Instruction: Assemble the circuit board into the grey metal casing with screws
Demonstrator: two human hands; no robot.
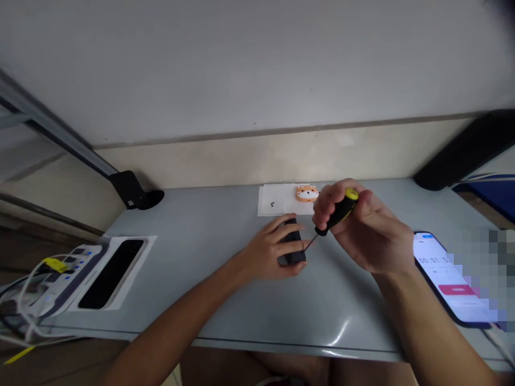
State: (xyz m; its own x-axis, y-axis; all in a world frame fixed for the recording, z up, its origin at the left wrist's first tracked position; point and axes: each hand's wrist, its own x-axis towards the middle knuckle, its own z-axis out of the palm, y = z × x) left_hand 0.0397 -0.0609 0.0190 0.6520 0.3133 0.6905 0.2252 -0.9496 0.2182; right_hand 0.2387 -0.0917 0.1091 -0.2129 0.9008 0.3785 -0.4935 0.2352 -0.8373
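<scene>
My left hand (267,251) lies over a small black box-shaped device (296,257) on the grey table, its fingers spread across the top and gripping the sides. Slots show on the device's far part; my fingers cover much of the rest. My right hand (376,230) is closed around a screwdriver (338,215) with a black and yellow handle. The screwdriver slants down to the left, its tip at the device's right edge. Whether the tip sits in a screw is too small to tell. Several tiny dark screws (272,204) lie on white paper (285,194) beyond my left hand.
An orange animal-faced item (307,193) rests on the paper. At left are a dark phone (112,273) and a power strip (70,276) with tangled cables. A lit phone (446,276) showing a timer lies by my right forearm. A wall (257,161) bounds the table's back.
</scene>
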